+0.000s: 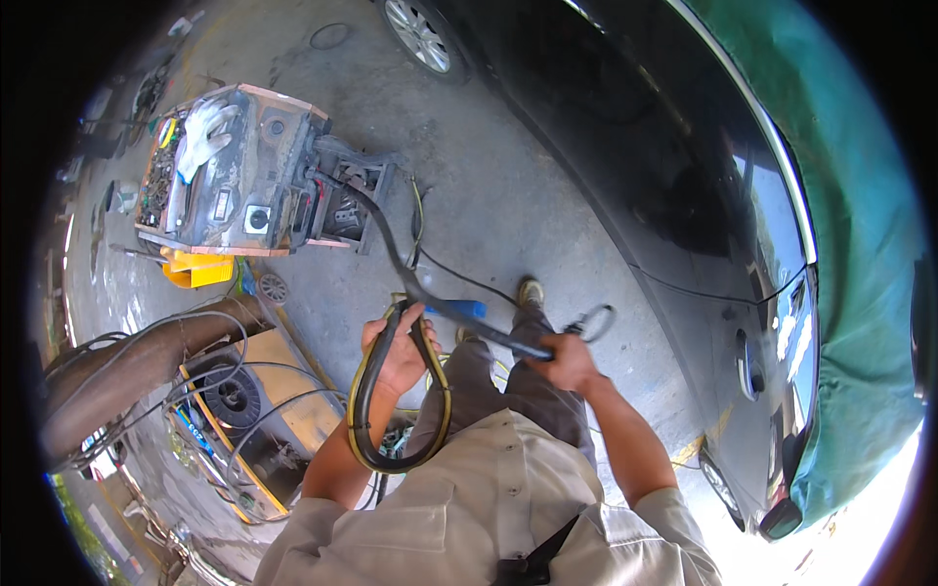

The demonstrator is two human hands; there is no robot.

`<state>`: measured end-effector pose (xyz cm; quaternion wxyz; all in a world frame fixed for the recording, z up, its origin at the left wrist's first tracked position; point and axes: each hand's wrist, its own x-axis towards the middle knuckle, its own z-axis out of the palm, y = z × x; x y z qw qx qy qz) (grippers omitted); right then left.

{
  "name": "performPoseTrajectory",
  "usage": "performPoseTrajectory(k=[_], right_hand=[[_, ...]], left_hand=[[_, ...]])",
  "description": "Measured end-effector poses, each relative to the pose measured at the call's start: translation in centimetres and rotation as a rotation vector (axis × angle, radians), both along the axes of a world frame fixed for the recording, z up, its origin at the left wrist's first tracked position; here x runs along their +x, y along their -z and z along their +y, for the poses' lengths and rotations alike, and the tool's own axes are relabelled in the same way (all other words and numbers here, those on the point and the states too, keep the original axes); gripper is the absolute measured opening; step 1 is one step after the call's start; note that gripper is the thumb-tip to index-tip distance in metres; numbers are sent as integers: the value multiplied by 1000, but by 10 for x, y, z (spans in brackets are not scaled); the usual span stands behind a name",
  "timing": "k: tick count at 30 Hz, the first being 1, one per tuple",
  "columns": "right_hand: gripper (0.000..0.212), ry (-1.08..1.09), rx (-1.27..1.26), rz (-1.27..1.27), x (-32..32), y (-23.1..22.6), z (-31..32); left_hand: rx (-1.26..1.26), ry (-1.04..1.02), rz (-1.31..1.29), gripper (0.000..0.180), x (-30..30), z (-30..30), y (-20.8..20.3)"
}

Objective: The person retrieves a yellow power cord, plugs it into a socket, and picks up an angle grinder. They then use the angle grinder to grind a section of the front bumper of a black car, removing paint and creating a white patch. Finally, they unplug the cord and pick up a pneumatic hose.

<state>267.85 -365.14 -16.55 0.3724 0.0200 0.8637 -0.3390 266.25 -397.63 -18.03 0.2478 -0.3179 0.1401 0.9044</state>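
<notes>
A thick black cable (pixel 391 239) runs from the front of a grey metal machine (pixel 234 195) across to my hands. My right hand (pixel 567 363) is closed around its dark length in front of my right thigh. Beyond those fingers a thin dark wire loop (pixel 608 314) sticks out. My left hand (pixel 396 356) holds the top of a long hanging loop of black cable with a yellow stripe (pixel 447 405), fingers curled at the loop's upper end. The loop droops over my left forearm and against my shirt. Whether both cables are one piece, I cannot tell.
On the machine lie a white glove (pixel 205 137) and a tray of small metal parts (pixel 156 190). A black car (pixel 625 166) stands to the right, under a green cover (pixel 840 254). A cart with a black wire spool (pixel 233 396) is left; a blue cylinder (pixel 461 308) lies near my feet.
</notes>
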Motion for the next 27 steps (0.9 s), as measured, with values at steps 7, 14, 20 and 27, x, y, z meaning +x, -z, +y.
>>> performPoseTrajectory(k=[7,14,20,27], right_hand=[[38,350,43,88,-6,-140,4],[47,60,176,231,10,-118,-12],[42,268,115,178,52,19,19],[32,427,97,189,170,116,71]], left_hand=[[-307,-95,-75,62,51,-115,32],[-355,-81,129,64,121,-177,17],[-310,72,316,56,132,-149,-29],[-262,265,394,51,143,-80,-78]])
